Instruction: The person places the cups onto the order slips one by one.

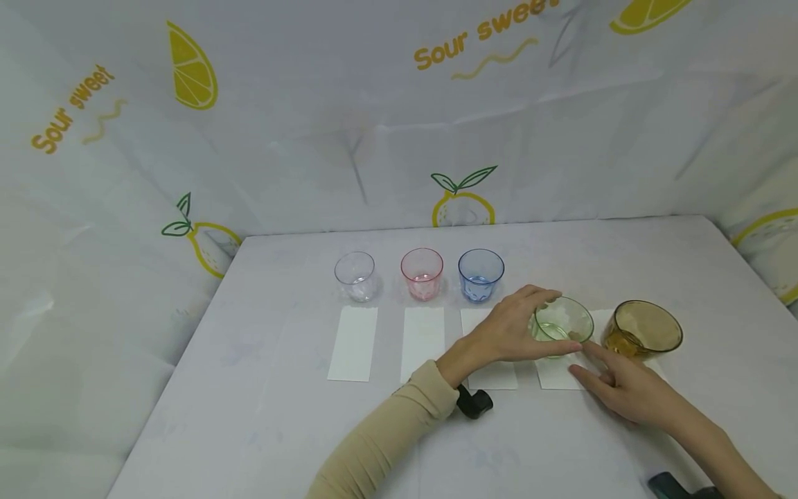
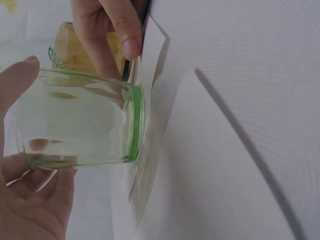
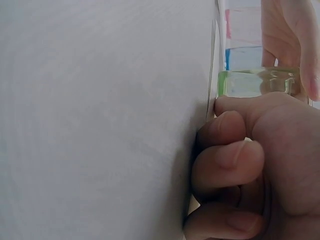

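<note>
My left hand (image 1: pixel 508 331) holds a clear green glass (image 1: pixel 564 319) upright, thumb on the near side and fingers round the far side. In the left wrist view the thick green base (image 2: pixel 135 125) of the glass is close over a white paper strip. My right hand (image 1: pixel 632 388) is low at the table beside it, index finger stretched toward the base of the green glass and other fingers bent, holding nothing. In the right wrist view that fingertip (image 3: pixel 222 105) is right at the glass's base. Just behind the right hand an amber glass (image 1: pixel 645 329) stands.
Clear (image 1: pixel 357 277), pink (image 1: pixel 422 275) and blue (image 1: pixel 481 276) glasses stand in a row at the back. Several white paper strips (image 1: pixel 352 344) lie in front of the glasses. A lemon-print cloth (image 1: pixel 312 138) hangs behind the white table (image 1: pixel 249 416).
</note>
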Demonstrator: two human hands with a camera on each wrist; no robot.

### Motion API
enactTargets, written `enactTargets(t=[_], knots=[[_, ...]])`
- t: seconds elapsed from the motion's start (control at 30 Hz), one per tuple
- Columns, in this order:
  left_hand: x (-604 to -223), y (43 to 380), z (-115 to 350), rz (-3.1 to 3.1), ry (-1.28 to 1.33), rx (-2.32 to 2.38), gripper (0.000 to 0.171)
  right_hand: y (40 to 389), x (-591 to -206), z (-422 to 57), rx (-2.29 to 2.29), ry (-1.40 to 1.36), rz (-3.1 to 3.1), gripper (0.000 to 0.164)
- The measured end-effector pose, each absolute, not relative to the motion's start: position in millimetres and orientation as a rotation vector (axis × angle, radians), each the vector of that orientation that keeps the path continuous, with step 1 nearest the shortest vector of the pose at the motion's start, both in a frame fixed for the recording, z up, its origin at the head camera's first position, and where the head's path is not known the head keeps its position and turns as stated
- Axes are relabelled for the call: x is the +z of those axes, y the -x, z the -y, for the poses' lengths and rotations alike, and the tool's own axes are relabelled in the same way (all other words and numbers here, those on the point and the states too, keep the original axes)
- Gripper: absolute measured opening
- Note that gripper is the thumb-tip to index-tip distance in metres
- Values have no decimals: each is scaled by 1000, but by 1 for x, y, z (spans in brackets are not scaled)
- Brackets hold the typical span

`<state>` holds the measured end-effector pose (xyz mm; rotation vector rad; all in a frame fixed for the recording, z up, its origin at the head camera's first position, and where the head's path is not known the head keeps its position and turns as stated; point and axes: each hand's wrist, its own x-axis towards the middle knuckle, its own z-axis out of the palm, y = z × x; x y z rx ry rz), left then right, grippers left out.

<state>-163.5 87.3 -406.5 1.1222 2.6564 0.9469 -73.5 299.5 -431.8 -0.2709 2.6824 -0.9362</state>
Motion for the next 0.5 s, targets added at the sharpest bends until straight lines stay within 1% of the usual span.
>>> enactTargets(t=[0.5], knots=[[-412,166,-85,-2572,-1146,1116,77,73,-431,-299,-910,261,-2674,68]])
